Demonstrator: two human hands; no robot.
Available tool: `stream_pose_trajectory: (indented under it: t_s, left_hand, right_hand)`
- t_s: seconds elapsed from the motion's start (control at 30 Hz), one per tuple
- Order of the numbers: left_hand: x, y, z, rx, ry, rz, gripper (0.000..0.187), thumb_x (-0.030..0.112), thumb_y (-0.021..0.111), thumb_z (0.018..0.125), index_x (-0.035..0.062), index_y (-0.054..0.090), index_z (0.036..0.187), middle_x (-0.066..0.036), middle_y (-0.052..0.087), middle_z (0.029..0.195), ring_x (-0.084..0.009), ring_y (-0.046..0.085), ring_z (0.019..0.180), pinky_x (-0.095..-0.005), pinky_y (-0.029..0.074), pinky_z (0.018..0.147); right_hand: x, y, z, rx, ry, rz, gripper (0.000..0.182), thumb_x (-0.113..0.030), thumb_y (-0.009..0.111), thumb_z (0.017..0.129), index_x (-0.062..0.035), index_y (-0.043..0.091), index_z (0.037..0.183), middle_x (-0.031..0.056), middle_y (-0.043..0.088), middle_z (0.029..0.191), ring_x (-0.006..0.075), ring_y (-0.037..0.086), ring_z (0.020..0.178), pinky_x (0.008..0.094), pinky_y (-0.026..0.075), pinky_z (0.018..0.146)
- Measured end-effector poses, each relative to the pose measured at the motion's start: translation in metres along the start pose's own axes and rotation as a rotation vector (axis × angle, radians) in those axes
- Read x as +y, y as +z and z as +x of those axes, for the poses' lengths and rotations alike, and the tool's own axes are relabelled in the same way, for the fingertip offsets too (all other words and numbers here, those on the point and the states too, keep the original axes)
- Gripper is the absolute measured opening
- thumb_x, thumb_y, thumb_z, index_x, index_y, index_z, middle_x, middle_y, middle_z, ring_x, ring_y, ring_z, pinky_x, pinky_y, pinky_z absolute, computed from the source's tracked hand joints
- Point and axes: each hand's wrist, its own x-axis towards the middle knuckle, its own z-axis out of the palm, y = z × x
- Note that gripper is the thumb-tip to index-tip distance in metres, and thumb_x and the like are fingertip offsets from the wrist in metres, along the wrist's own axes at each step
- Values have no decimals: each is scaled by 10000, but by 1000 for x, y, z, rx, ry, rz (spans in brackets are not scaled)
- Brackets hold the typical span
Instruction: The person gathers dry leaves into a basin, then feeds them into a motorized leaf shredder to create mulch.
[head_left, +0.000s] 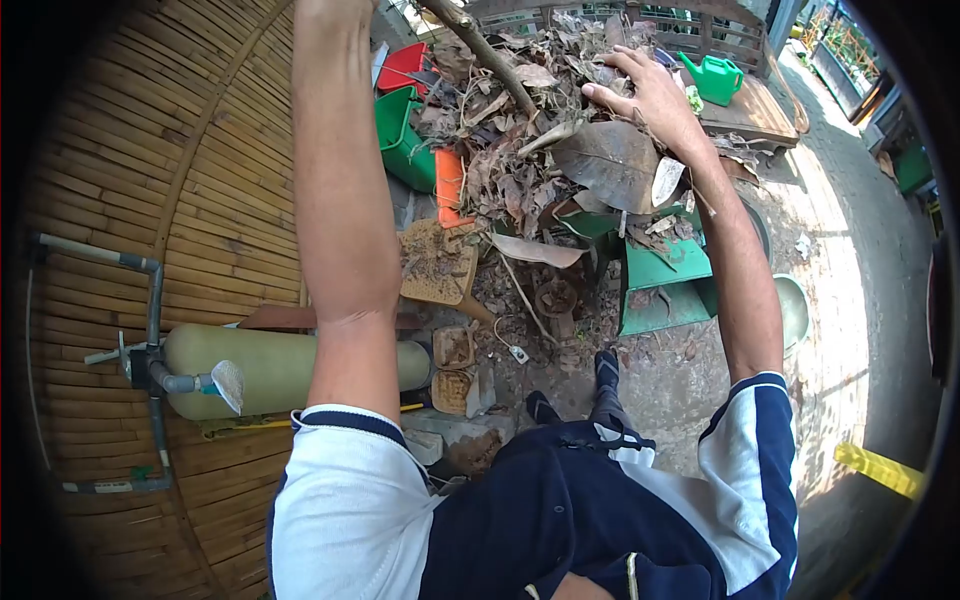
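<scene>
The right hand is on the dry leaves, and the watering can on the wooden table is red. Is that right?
Not quite: the watering can is green, not red, as the head view shows. The right hand is indeed on the dry leaves, and the can is on the wooden table.

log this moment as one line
right hand: spread on dry leaves | left hand: beyond top edge | branch: across leaves

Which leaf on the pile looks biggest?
The broad brown leaf just below the right hand in the picture; it looks wider than the leaves around it.
</scene>
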Motion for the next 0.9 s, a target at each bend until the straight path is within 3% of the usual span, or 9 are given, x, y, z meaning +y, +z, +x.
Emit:
stream_pose_trajectory:
  t_s: [0.2, 0.27, 0.3, 0.33, 0.4, 0.53, 0.7, 0.8, 0.9]
  left_hand:
    - [40, 17, -31, -169, -85, -4, 537, 401, 505, 1054, 247, 256, 605, 82, 245, 496, -85, 240, 393, -261, 248, 392]
    - [61, 22, -34, -265, -176, -76, 396, 173, 429, 1058, 138, 370, 668, -15, 393, 681, -144, 373, 696, -300, 367, 726]
    - [68, 12, -26, -331, -105, -82, 358, 202, 447, 1071, 116, 391, 728, -38, 415, 772, -166, 392, 796, -318, 381, 792]
    - [84, -17, 0, -617, -233, -267, 337, 158, 441, 1061, 112, 391, 730, -22, 374, 711, -142, 379, 713, -285, 369, 720]
    - [110, -44, 23, -720, -349, -333, 311, 38, 461, 952, 116, 365, 667, 1, 279, 642, -102, 306, 614, -241, 306, 615]
    - [114, -40, 9, -936, -413, -366, 177, 98, 396, 1008, -28, 273, 1030, -159, 221, 1067, -245, 193, 1025, -365, 197, 914]
    - [93, -39, -4, -1193, -451, -400, 578, 172, 315, 1077, -207, 159, 1485, -358, 150, 1598, -425, 52, 1539, -521, 60, 1288]
    - [28, -101, 9, -832, -296, -254, 220, 149, 287, 1094, -45, 385, 1053, -188, 393, 1064, -237, 335, 1035, -357, 300, 961]
    - [17, -121, 20, -626, -293, -120, 438, 133, 269, 1105, 64, 535, 765, -74, 555, 709, -112, 523, 699, -247, 460, 744]
  right_hand:
    - [-1, -3, 1, -109, 53, -40, 794, -731, 625, 821, -128, 627, 1338, 125, 549, 1448, 349, 499, 1335, 617, 352, 1091]
    - [13, 11, -3, 17, 38, -27, 810, -744, 630, 807, -132, 629, 1337, 122, 551, 1444, 345, 483, 1351, 646, 334, 1085]
    - [6, 3, -6, -48, 97, 2, 816, -740, 639, 800, -131, 627, 1342, 120, 537, 1464, 341, 455, 1378, 637, 328, 1092]
    - [0, -5, -9, -66, 113, -12, 806, -732, 646, 797, -135, 630, 1339, 117, 524, 1482, 336, 438, 1396, 635, 309, 1104]
    - [1, -3, -10, -36, 119, 4, 770, -714, 651, 809, -155, 630, 1338, 115, 520, 1483, 342, 431, 1400, 645, 276, 1121]
    - [0, -6, -14, -20, 114, -9, 714, -698, 613, 857, -158, 634, 1324, 127, 510, 1485, 330, 426, 1402, 586, 273, 1140]
    - [5, -1, -20, 54, 119, 82, 654, -622, 652, 866, -125, 643, 1292, 155, 497, 1484, 366, 411, 1409, 580, 263, 1138]
    - [9, 2, -14, 61, 120, 91, 605, -565, 671, 864, -110, 653, 1262, 168, 501, 1465, 380, 417, 1398, 642, 265, 1127]
    - [6, 4, -12, 1, 132, -30, 595, -570, 677, 855, -126, 660, 1251, 141, 518, 1449, 360, 440, 1368, 627, 278, 1112]
